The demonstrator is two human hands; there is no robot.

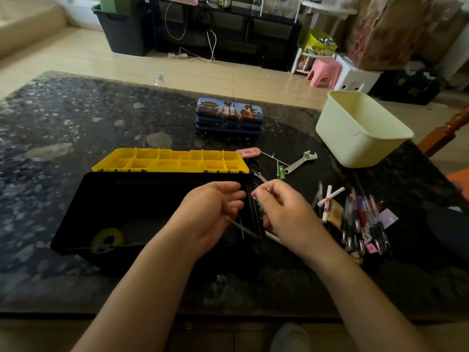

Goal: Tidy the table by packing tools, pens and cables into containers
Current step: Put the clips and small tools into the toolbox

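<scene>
An open black toolbox (132, 199) with a yellow compartment lid (170, 160) lies on the dark stone table (63, 128). My left hand (210, 212) hovers over the box's right end with fingers curled round a thin grey rod-like tool (241, 227). My right hand (284, 214), just right of it over the box's edge, pinches a small teal-handled tool (261, 208), mostly hidden by its fingers. A pile of pens (360, 222) and white markers (328, 199) lies to the right. A silver wrench (300, 162) and scissors (256, 168) lie behind the hands.
A yellow tape roll (107, 240) sits inside the toolbox at the left. A printed blue pencil tin (228, 115) stands at the back centre, a cream plastic tub (355, 146) at the back right. A pink case (248, 152) and a small green item (281, 171) lie near the wrench.
</scene>
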